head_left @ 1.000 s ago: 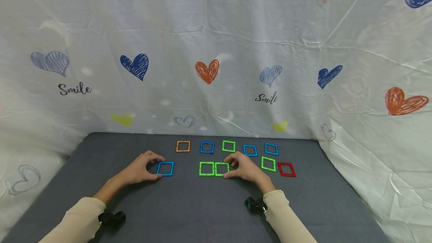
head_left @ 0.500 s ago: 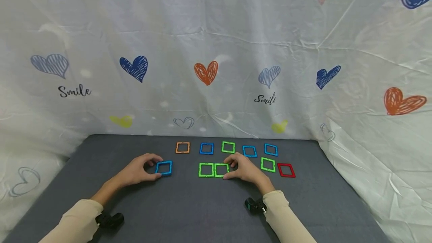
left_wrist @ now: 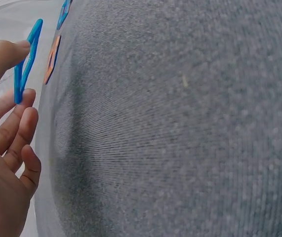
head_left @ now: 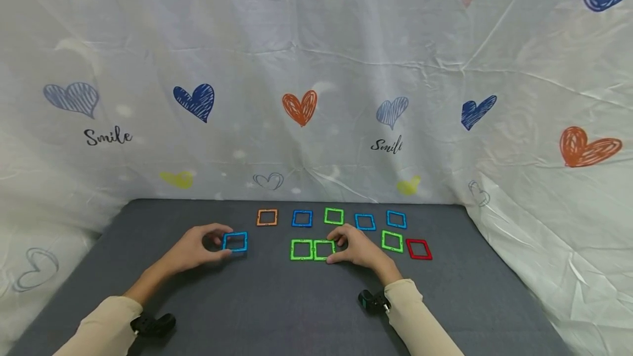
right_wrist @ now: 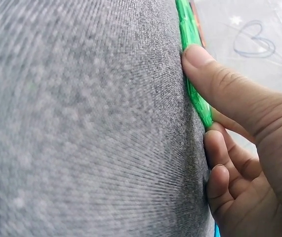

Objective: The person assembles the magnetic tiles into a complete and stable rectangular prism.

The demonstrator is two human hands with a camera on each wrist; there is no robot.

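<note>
My left hand (head_left: 198, 246) pinches a blue square magnetic tile (head_left: 245, 241) by its left side, thumb at the near edge and fingers at the far one. In the left wrist view this blue tile (left_wrist: 30, 63) is held up off the grey cloth, seen nearly edge-on. Two green square tiles lie side by side at mid-table, edges together. On the right one (head_left: 325, 241) my right hand (head_left: 361, 249) keeps thumb and fingers at its near and far edges; the left one (head_left: 292, 250) is untouched. The right wrist view shows the thumb against green plastic (right_wrist: 198, 101).
Behind lies a row of square tiles: orange (head_left: 267, 211), blue (head_left: 302, 211), green (head_left: 333, 209) and two more blue (head_left: 365, 215). Right of my right hand are a green tile (head_left: 392, 232) and a red tile (head_left: 418, 240). A white heart-print curtain (head_left: 346, 70) hangs behind the table.
My left hand has lifted the blue tile off the cloth and drawn it a little to the left, away from the green pair. The right hand stays in place on the green tile.
</note>
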